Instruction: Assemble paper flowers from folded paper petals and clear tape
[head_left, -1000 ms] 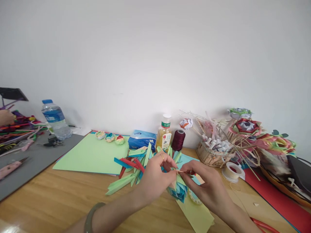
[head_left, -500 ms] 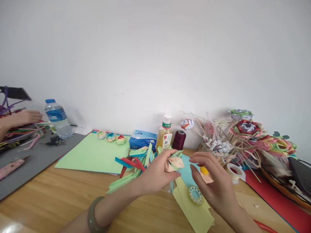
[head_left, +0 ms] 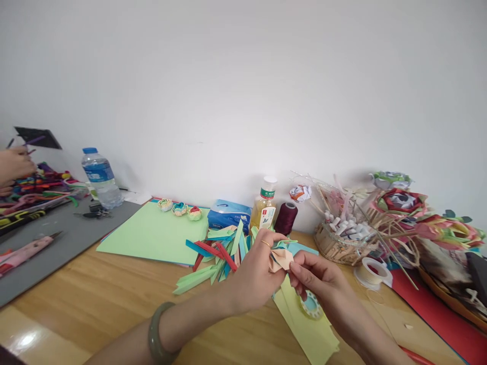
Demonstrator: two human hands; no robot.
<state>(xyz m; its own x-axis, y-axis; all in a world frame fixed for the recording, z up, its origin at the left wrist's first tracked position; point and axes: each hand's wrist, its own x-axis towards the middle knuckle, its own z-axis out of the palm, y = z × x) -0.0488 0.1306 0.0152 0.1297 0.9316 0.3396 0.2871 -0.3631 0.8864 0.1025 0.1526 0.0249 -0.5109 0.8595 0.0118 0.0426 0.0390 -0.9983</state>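
My left hand [head_left: 253, 276] is closed around a folded paper flower [head_left: 281, 259], with peach petals facing up and some green paper at its top edge. The thumb and fingers of my right hand [head_left: 323, 285] pinch the flower's right edge. Part of the flower is hidden behind my left fingers. Just under my right hand, a white tape roll [head_left: 312, 305] rests on yellow paper sheets [head_left: 308, 332]. Beyond my left wrist lies a heap of folded paper strips [head_left: 201, 278] in green, red and blue.
Three small paper flowers [head_left: 179, 209] sit on green paper sheets [head_left: 148, 238]. Behind my hands stand a tissue pack [head_left: 228, 215], a drink bottle [head_left: 266, 200] and a dark thread spool [head_left: 286, 218]. To the right is a basket [head_left: 337, 248]. A co-worker's hand [head_left: 17, 165] is far left.
My right hand has moved left and closed from spread fingers onto the paper flower's edge. The co-worker's hand has lifted and shifted left. The whole view has shifted slightly.
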